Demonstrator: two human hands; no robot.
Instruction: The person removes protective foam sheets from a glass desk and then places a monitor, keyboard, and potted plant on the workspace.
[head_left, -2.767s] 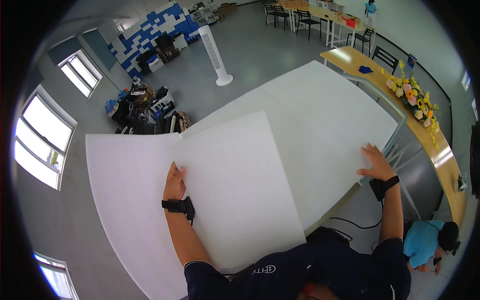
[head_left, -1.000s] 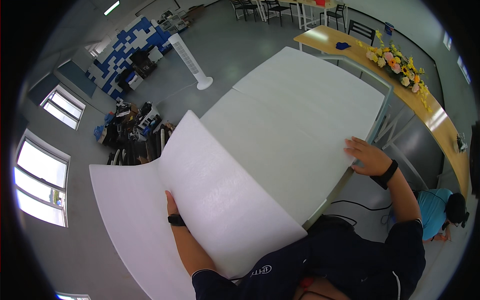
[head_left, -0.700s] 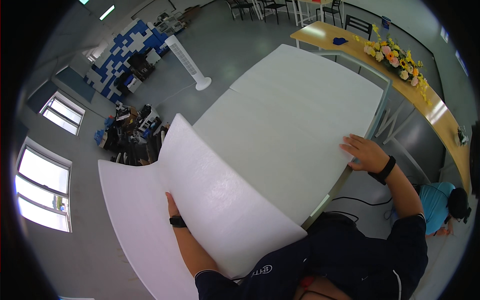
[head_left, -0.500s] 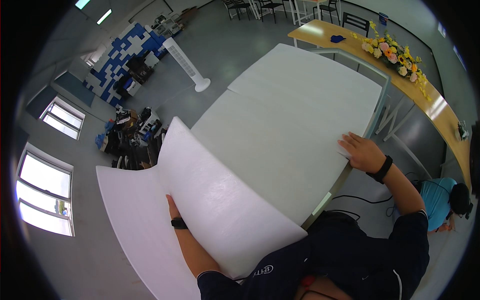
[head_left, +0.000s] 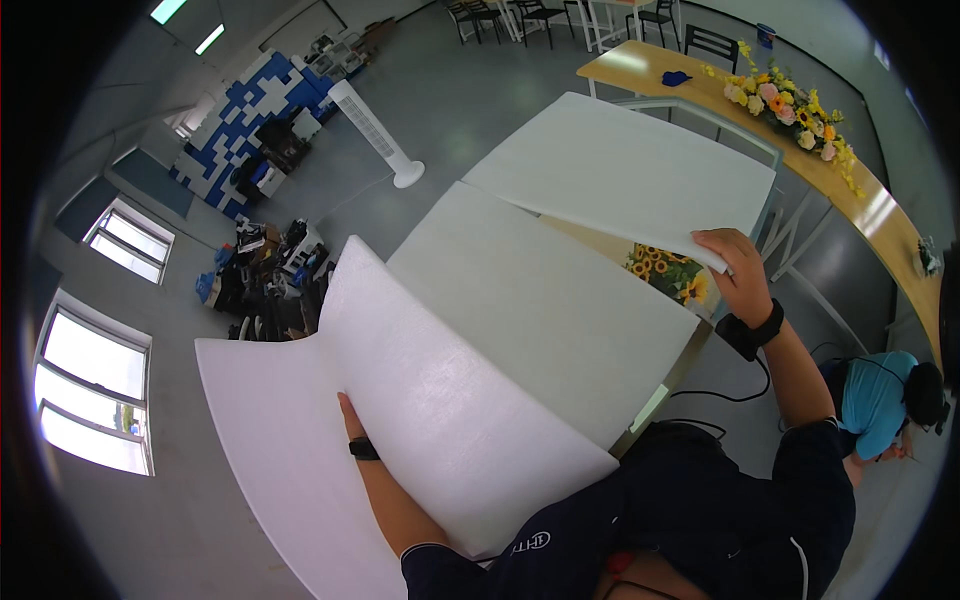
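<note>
Two pale white panels lie over a tray-like surface with a light frame (head_left: 777,165). My right hand (head_left: 733,268) grips the near right corner of the far panel (head_left: 630,160) and holds it raised. Through the wedge-shaped gap shows a sunflower-patterned thing (head_left: 668,270) on a tan surface. The near panel (head_left: 550,290) lies flat below the gap. A large glossy white sheet (head_left: 430,390) bends up on my left. Against its fold rests my left hand (head_left: 352,418), its fingers mostly hidden by the sheet.
A curved wooden table (head_left: 860,205) at the right holds a flower arrangement (head_left: 785,108) and a blue cap (head_left: 676,78). A white tower fan (head_left: 375,135) stands beyond. Piled items (head_left: 275,280) lie far left. A person in a blue shirt (head_left: 880,405) crouches at right, near black cables (head_left: 735,398).
My right hand has lifted the far panel's near edge and moved slightly up and right. A gap has opened between the panels, uncovering the sunflowers. My left hand stays by the bent sheet.
</note>
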